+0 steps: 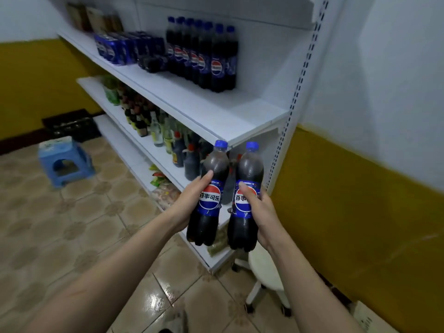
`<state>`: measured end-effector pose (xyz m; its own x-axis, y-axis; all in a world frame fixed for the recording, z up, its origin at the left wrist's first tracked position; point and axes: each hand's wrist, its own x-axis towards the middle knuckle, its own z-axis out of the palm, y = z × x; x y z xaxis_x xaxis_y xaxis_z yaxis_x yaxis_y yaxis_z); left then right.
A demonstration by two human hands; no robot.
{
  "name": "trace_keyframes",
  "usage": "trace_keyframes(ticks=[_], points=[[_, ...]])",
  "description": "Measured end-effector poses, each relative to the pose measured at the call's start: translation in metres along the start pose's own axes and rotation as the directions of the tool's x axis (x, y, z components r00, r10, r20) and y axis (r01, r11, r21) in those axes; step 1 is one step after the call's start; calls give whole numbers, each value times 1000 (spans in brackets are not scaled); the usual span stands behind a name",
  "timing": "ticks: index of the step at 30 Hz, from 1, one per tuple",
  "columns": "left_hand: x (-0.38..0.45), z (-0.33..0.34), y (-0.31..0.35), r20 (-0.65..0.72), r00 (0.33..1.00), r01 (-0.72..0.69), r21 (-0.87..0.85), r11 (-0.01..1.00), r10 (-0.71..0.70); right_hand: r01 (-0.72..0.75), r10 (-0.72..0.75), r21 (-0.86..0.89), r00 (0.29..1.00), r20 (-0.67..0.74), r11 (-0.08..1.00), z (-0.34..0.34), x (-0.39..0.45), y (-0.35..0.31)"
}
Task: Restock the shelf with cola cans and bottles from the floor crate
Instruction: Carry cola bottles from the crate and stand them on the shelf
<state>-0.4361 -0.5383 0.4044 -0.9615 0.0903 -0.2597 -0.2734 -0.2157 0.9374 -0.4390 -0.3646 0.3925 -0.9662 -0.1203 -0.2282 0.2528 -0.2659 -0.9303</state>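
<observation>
My left hand [189, 200] grips one cola bottle [209, 195] by its labelled middle, and my right hand [260, 210] grips a second cola bottle [245, 200] the same way. Both bottles are upright, side by side, with blue caps, held in front of the shelf's near corner and below the upper white shelf board [204, 109]. On that board stand several cola bottles [204, 54] in a row, with blue cola cans [120, 49] and dark cans [152, 62] to their left. The board's right part is bare.
The middle shelf [113, 109] carries sauce and drink bottles; packets lie on the bottom shelf [165, 188]. A dark crate [72, 126] and a blue stool [66, 162] sit on the tiled floor at left. A white round stool [266, 272] stands below my right arm.
</observation>
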Motion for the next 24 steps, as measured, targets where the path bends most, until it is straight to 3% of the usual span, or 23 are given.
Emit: trace_keyframes(ticks=[11, 16, 24], points=[[6, -114, 84, -142, 965, -235, -97, 967, 220, 119, -93, -76, 954, 284, 990, 142, 53, -42], [26, -189, 130, -170, 939, -318, -93, 944, 300, 218, -169, -137, 939, 300, 966, 219, 96, -48], [61, -287, 194, -191, 910, -394, -120, 911, 369, 202, -178, -72, 950, 255, 977, 331, 161, -58]])
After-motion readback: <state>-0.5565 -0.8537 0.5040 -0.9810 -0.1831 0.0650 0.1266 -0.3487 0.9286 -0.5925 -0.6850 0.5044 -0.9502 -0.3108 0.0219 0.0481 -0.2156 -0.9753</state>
